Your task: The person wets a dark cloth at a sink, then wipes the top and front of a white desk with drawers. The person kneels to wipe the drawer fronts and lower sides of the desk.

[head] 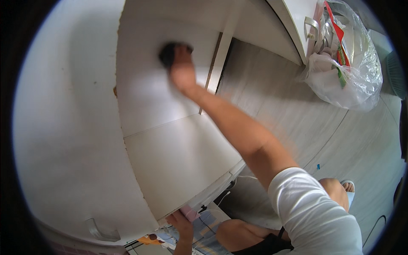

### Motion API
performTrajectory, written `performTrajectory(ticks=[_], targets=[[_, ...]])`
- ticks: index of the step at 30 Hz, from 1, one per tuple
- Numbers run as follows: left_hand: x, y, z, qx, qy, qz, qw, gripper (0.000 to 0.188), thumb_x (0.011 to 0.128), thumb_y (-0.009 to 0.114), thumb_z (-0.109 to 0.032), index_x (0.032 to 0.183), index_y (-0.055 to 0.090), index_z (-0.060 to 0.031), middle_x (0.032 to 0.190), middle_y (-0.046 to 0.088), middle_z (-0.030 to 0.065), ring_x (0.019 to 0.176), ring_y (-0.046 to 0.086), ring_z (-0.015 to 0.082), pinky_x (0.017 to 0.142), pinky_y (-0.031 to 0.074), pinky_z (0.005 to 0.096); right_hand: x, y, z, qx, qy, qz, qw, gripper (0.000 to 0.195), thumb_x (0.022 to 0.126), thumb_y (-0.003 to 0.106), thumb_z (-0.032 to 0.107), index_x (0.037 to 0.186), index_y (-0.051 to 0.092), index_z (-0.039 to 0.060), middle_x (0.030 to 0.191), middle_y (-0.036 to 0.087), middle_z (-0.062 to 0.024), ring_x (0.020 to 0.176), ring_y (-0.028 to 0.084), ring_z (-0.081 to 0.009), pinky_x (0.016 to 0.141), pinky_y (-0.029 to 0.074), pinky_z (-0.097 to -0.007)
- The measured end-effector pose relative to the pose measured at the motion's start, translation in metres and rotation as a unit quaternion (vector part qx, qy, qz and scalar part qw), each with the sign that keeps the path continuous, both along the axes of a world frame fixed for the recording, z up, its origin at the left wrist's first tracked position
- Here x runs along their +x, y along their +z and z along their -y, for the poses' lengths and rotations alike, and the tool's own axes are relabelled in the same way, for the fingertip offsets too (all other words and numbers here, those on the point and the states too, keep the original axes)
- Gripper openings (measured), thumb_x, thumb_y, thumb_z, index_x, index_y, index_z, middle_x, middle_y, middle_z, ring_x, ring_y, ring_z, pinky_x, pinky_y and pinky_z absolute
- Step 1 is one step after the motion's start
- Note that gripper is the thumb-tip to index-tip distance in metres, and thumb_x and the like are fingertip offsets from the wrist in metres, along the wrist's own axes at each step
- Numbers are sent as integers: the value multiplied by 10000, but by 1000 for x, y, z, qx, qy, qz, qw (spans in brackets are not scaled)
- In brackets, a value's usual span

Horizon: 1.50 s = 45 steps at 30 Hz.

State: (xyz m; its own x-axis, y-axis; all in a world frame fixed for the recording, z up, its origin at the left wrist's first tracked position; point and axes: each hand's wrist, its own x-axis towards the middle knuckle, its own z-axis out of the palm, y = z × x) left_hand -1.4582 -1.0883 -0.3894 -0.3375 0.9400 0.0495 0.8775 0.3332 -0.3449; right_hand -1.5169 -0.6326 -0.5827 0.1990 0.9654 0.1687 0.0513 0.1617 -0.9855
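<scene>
My right hand (183,68) is shut on a dark cloth or pad (167,54), blurred by motion. The dark item is pressed against the white inner panel (143,95) of a cabinet, and my arm stretches across the opening from the lower right. Down at the bottom, my left hand (182,224) is at the front edge of the cabinet's pale board (178,159). Its fingertips are partly hidden, so I cannot tell whether they grip the edge. A pink object (189,213) lies right beside those fingers.
A large white door panel (70,127) with a chipped edge and metal handle (102,232) fills the left. A clear plastic bag (357,89) of mixed items stands on the grey floor (302,127), near another handled white front (295,22). A white cable (234,185) runs beside the cabinet.
</scene>
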Motion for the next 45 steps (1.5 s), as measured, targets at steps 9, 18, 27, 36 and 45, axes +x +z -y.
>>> performTrajectory(ticks=[9, 18, 27, 36, 45], targets=[[-8, 0, -3, 8, 11, 3, 1000, 531, 989, 591, -243, 1425, 443, 22, 1302, 456, 249, 1186, 479, 420, 1027, 383, 480, -22, 19, 102, 120, 295, -53, 946, 281, 826, 578, -14, 1091, 607, 75, 1088, 589, -140, 1023, 626, -366, 843, 550, -460], [-4, 1, -7, -13, -6, 14, 1000, 588, 987, 603, -276, 1455, 411, 24, 1361, 408, 242, 1237, 452, 412, 1059, 366, 484, 12, 100, -14, 155, -111, -120, 974, 353, 909, 532, 49, 1250, 620, 22, 1371, 550, -186, 1300, 478, -353, 1091, 421, -448], [-10, 1, 13, 14, 73, 49, 996, 574, 957, 648, -264, 1417, 443, 13, 1352, 407, 234, 1217, 448, 411, 1053, 365, 480, 51, 101, -55, 230, 7, -30, 973, 424, 934, 496, 58, 1353, 559, 57, 1386, 568, -171, 1243, 549, -362, 1018, 479, -411], [4, 0, -1, 0, -4, -7, 1000, 547, 953, 631, -245, 1397, 455, 21, 1299, 469, 245, 1190, 460, 427, 1041, 371, 489, -55, 71, 148, 373, 322, -66, 867, 397, 932, 533, 59, 1312, 639, 103, 1432, 559, -66, 1340, 508, -226, 1099, 452, -345], [11, -1, -18, 23, 2, -52, 998, 419, 1032, 520, -208, 1350, 490, 64, 1303, 519, 281, 1160, 500, 416, 999, 384, 480, -20, 30, 179, 28, 362, -185, 913, 267, 844, 554, -10, 1059, 711, 15, 1286, 652, -121, 1184, 607, -304, 990, 510, -376]])
